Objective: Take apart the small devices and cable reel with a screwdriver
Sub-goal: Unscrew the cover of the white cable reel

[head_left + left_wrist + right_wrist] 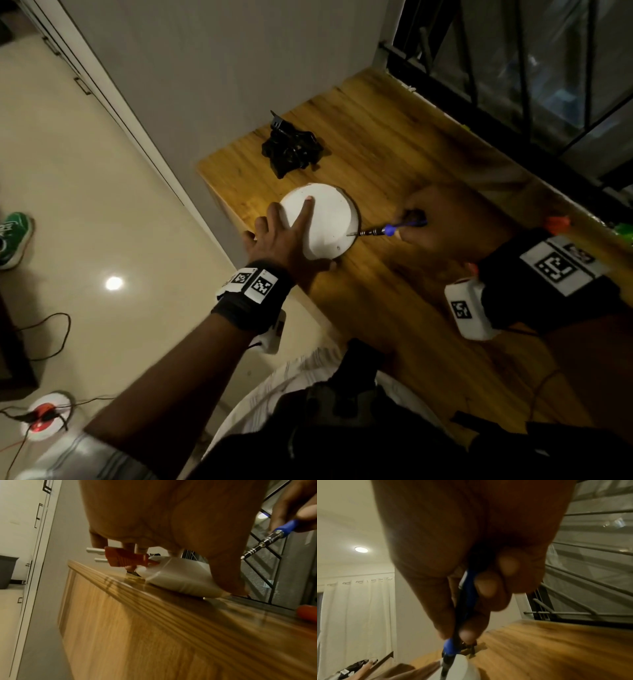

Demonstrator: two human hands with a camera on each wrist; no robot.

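- Head view: left hand [284, 236] lies flat with straight fingers on the white reel [325, 219], pressing it to the wooden top [411, 308].
- Right hand [431, 219] pinches the blue screwdriver [387, 230]; tip touches the reel's near edge.
- Press down hard, keep the tip straight, turn slowly.

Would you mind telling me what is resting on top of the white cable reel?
The left hand lies on the white cable reel, forefinger stretched flat; the screwdriver tip meets its right edge. The casing hides its inside.
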